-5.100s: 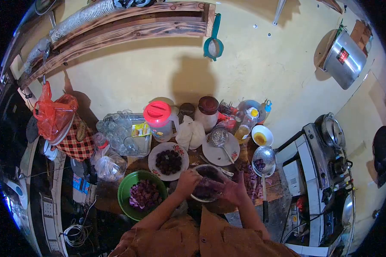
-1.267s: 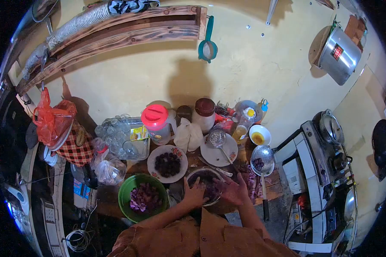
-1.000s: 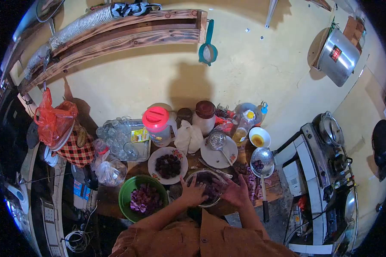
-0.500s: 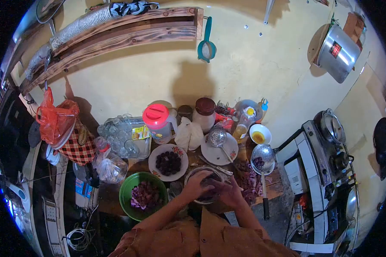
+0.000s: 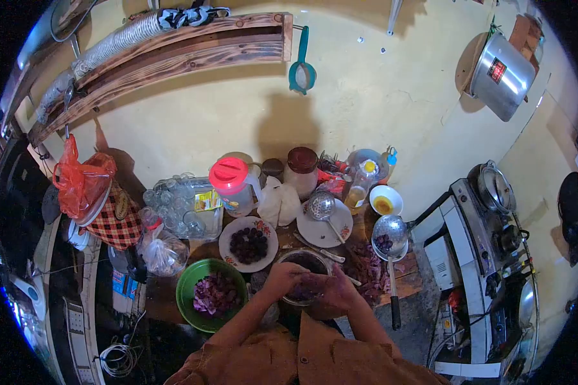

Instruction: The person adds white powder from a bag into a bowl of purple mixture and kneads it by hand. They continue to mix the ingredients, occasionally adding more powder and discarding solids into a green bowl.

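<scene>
Both hands are over a round bowl (image 5: 305,255) at the table's front edge. My left hand (image 5: 285,280) has its fingers curled in at the bowl's left side; what they hold, if anything, is hidden. My right hand (image 5: 335,287) is over the right side, palm turned inward, dark purple stains on it, thumb raised. Dark purple stuff lies in the bowl, partly covered by the hands. A flowered plate (image 5: 267,255) of dark balls is behind to the left. Nearer, a green bowl (image 5: 183,292) holds purple chopped pieces. Purple peelings (image 5: 369,273) lie to the right.
A skimmer (image 5: 392,234) rests on a small bowl at right, its handle pointing toward me. Another ladle (image 5: 322,206) lies on a white plate (image 5: 340,239). Behind stand a pink-lidded jug (image 5: 230,186), a jar (image 5: 302,170) and an oil bottle (image 5: 359,186). A stove (image 5: 472,212) is far right.
My left hand has drawn back toward the bowl's near left side and its fingers have curled in. My right hand has turned slightly, thumb up. The whole view has shifted a little.
</scene>
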Action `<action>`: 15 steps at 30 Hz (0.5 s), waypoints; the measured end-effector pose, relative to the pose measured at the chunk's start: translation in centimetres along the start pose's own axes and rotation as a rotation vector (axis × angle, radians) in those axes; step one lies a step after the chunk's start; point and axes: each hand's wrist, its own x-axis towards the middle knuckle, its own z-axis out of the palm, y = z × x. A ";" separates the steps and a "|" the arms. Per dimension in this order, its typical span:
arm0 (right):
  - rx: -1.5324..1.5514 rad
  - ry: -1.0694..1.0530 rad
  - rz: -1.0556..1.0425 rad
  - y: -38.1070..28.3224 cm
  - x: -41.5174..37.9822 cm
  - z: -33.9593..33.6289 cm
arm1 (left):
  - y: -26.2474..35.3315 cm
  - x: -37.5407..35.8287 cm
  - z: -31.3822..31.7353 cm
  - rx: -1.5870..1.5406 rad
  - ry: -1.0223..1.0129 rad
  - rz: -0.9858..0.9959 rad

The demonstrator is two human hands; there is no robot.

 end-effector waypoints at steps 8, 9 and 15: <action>0.084 0.019 -0.118 -1.4 -2.6 -1.8 | -2.6 -1.1 0.4 0.375 0.048 -0.148; 0.131 0.003 -0.135 -1.5 -2.6 -2.1 | -2.1 -0.9 0.6 0.375 0.049 -0.147; 0.153 0.023 -0.172 -1.6 -3.0 -2.4 | -3.1 -1.2 2.9 0.590 -0.148 -0.195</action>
